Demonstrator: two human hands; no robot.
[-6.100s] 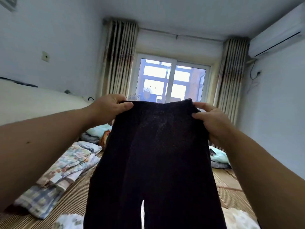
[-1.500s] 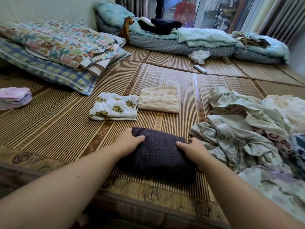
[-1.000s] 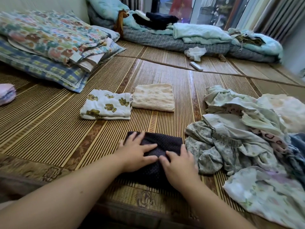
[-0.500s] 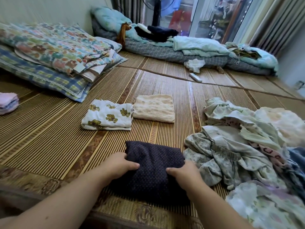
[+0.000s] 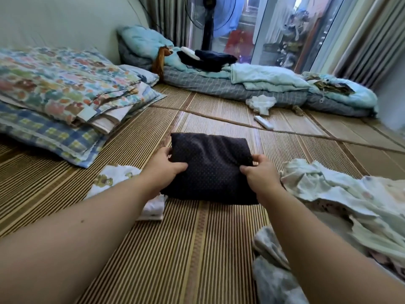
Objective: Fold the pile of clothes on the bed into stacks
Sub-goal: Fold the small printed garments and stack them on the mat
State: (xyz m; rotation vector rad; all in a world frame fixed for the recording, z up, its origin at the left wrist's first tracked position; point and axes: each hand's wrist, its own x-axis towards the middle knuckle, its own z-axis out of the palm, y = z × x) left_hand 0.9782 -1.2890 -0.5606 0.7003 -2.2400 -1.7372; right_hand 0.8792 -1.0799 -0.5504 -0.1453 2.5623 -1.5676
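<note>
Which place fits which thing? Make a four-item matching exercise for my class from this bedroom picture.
Things:
1. dark dotted garment
2. bear-print cloth
3. unfolded clothes pile
4. white remote

Places:
A. far off, near the grey mattress
B. gripped by the left hand and the right hand
C. just right of the right hand
D. partly hidden by the left forearm

Pairs: 1-B, 2-D, 3-C, 4-A.
</note>
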